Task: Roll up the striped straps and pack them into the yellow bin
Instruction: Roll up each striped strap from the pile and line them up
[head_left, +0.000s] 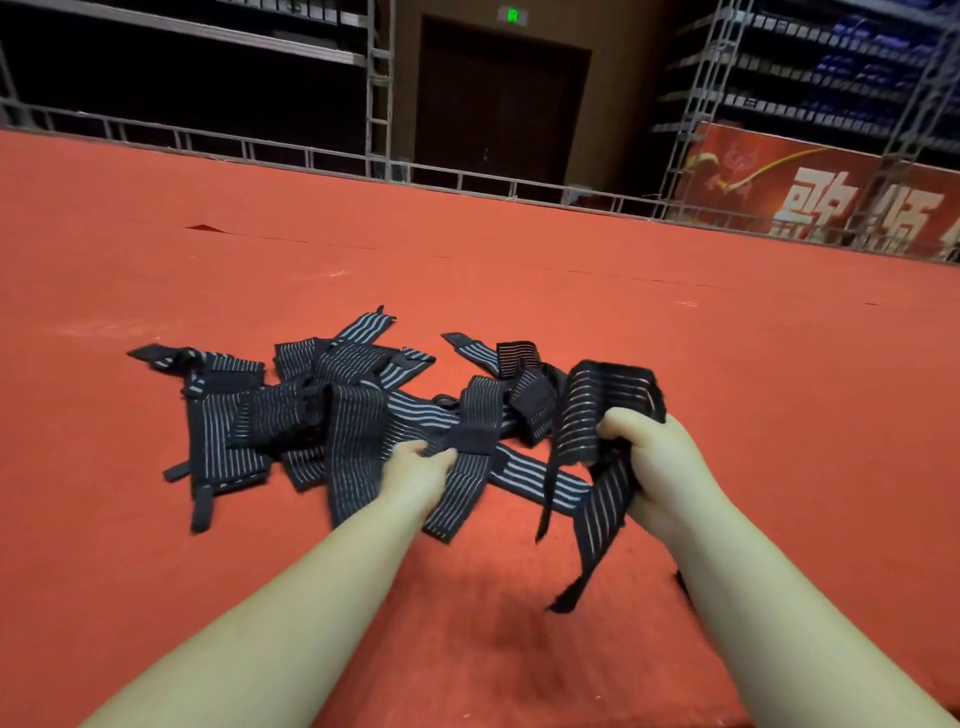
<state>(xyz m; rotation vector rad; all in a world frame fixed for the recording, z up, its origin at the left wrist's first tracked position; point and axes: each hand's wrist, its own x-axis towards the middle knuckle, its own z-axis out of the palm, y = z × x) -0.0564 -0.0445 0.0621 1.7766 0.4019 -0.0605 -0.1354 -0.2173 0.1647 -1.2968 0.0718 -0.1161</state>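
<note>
While the right hand holds one striped strap lifted, its tail hanging toward the person, the left hand pinches another strap in the pile on the red floor, just ahead. No yellow bin is in view.

The striped straps look like woven elastic cloth, matt black with thin pale ribbed lines, and some end in fuzzy, darker patches. The strap held up near the right is thinner in weave, its edges soft and slightly frayed. The floor covering is a matt orange-red carpet with a fine, rough nap. At the far edge, the railing and truss towers are dull grey metal. The banner far right looks smooth with a slight sheen.
</note>
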